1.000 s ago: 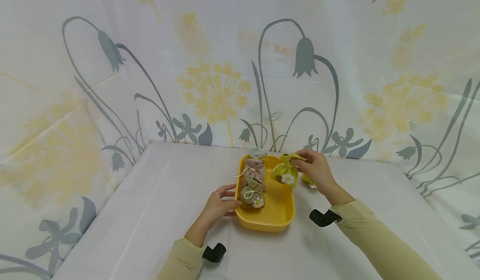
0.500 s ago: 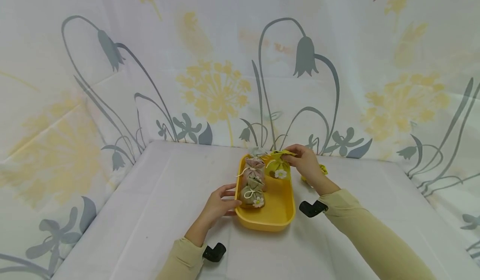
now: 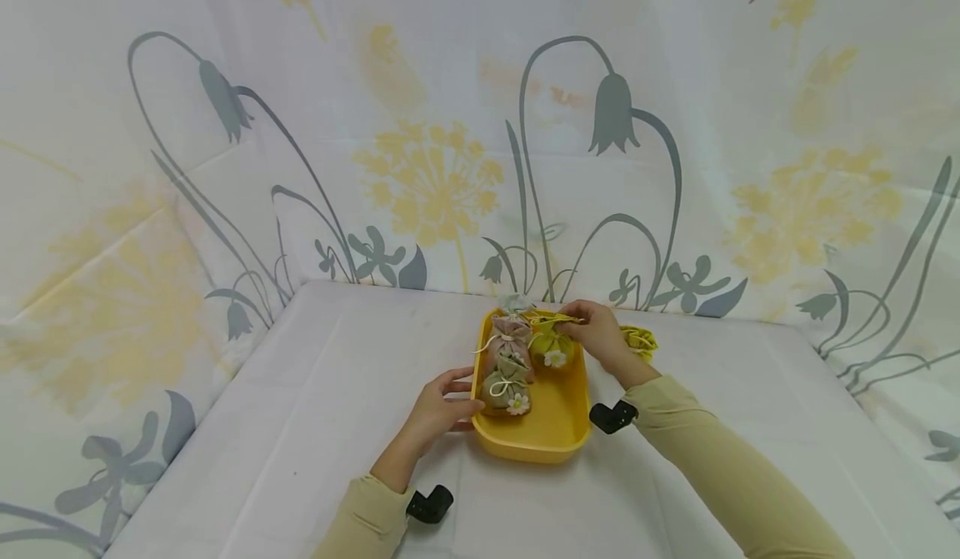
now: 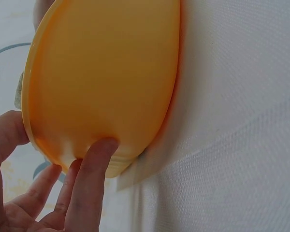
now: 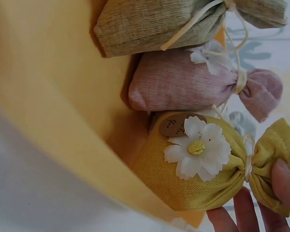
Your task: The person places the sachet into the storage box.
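Observation:
My right hand [image 3: 600,336] pinches the gathered top of a yellow-green drawstring pouch [image 3: 550,342] inside the far right of a yellow plastic tub [image 3: 525,451]. The right wrist view shows the thumb on the cloth above the tie, and a white fabric flower on the pouch's front. Along the tub's left side stand a grey-green pouch [image 3: 497,374], a pink pouch [image 5: 179,79] and, at the back, a pale grey one [image 3: 514,302], mostly hidden. My left hand [image 3: 433,413] touches the tub's left side, its fingers [image 4: 94,169] extended against the outer wall.
Another yellow-green pouch [image 3: 642,341] lies on the white-covered table [image 3: 712,426] right of the tub, partly behind my right hand. A flower-printed cloth [image 3: 450,84] rises behind the table. Both wrists wear black devices [image 3: 613,416].
My right hand has carried the yellow-green pouch leftward and lowered it into the tub's far right. More of the pouch on the table now shows. My left hand stays at the tub.

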